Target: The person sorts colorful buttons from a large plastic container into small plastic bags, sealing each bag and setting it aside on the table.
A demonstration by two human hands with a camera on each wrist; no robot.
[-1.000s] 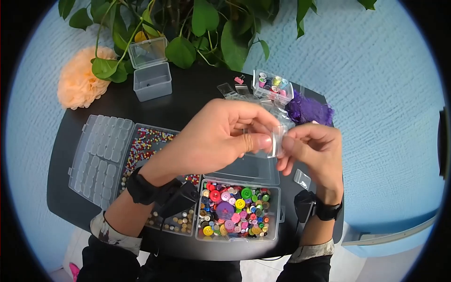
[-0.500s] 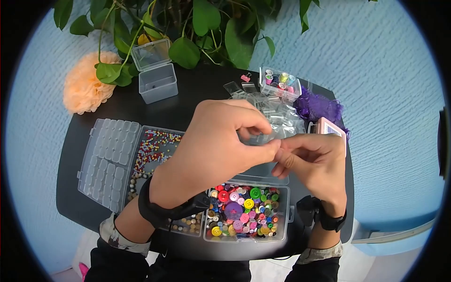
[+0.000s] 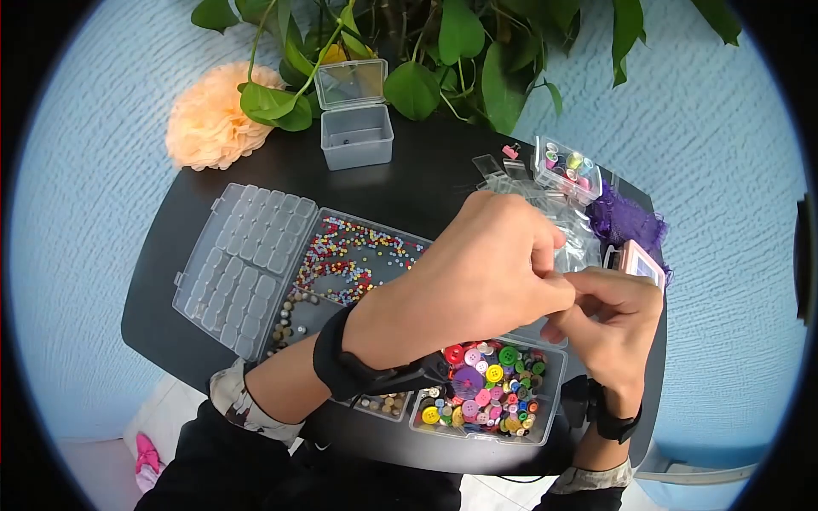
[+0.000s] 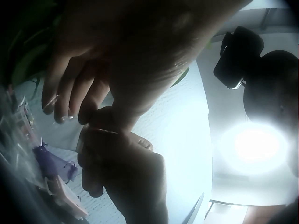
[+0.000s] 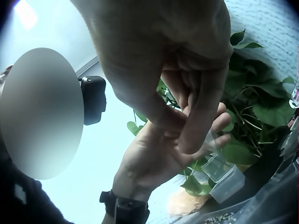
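Above the table, the left hand (image 3: 473, 277) and the right hand (image 3: 618, 324) meet at their fingertips. Between them they pinch a small clear plastic bag (image 4: 69, 135), which shows faintly in the left wrist view and is hidden by the fingers in the head view. The left thumb touches the right thumb and forefinger. Behind the hands lies a pile of clear bags (image 3: 579, 243). Below them, a clear box of colourful buttons (image 3: 555, 400) is partly covered by the left wrist.
A divided case (image 3: 243, 264) with small beads (image 3: 349, 247) lies open at the left. An open clear box (image 3: 358, 153) stands at the back beside a peach paper flower (image 3: 220, 119). A box of spools (image 3: 567, 183), purple netting (image 3: 626, 221) and a pink case (image 3: 641, 262) are at the right.
The head view has shifted, so the table things appear farther right. The bag seen between the hands a second ago is now covered by fingers, and the left fingertips lie against the right ones.
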